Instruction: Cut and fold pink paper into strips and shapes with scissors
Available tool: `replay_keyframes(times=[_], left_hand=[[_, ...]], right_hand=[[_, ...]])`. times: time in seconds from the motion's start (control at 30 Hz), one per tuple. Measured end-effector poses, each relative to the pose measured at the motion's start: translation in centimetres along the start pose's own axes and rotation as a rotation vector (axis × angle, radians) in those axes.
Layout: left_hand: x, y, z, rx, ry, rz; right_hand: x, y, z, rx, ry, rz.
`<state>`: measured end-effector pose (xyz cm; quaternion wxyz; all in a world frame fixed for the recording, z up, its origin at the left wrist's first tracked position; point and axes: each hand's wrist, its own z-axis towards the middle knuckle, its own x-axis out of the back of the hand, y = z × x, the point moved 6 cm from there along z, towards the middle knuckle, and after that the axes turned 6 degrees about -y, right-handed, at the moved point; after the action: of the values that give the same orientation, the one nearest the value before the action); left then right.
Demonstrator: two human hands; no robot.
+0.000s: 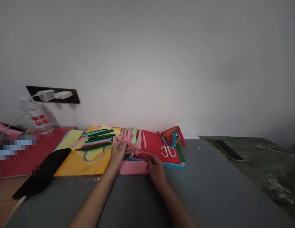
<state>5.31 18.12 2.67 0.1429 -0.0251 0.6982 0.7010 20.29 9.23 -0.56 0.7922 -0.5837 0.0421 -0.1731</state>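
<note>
My left hand [119, 153] and my right hand [155, 166] hold the two ends of a long pink paper strip [135, 147], fingers pinched on it. The strip crosses over a pile of pink and green folded strips [133, 136] lying on a stack of coloured paper sheets topped by a red sheet [153, 144]. A pink sheet [133, 167] lies just under my hands. White-handled scissors [167, 147] rest on the red sheet to the right of the strip. Behind the scissors stands a small frame of coloured strips [173, 134].
An orange sheet [78, 164] at the left carries dark green strips [98, 139], a yellow sheet and a tape ring [94, 155]. A black flat object [42, 175], a plastic bottle [40, 118] and wall chargers [52, 94] are further left. A phone [227, 149] lies at the right.
</note>
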Motion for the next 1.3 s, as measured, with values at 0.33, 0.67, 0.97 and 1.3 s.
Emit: replay_keyframes(times=[0.33,0.67,0.97,1.3], left_hand=[[-0.2,-1.0,0.3,0.024,-0.102,-0.002],[-1.1,-1.1,0.3,0.027,-0.183,-0.039],[-0.8,-1.4,0.7,-0.017,-0.217,0.026],[-1.0,-1.2,0.3,0.010,-0.260,0.087]], right_hand=[[0.9,-0.1,0.3,0.015,0.050,-0.030],[1.2,0.8,0.5,-0.028,0.065,-0.005],[2.0,0.9,0.7,-0.058,0.147,0.015],[3.2,2.7,1.2,-0.168,0.211,0.380]])
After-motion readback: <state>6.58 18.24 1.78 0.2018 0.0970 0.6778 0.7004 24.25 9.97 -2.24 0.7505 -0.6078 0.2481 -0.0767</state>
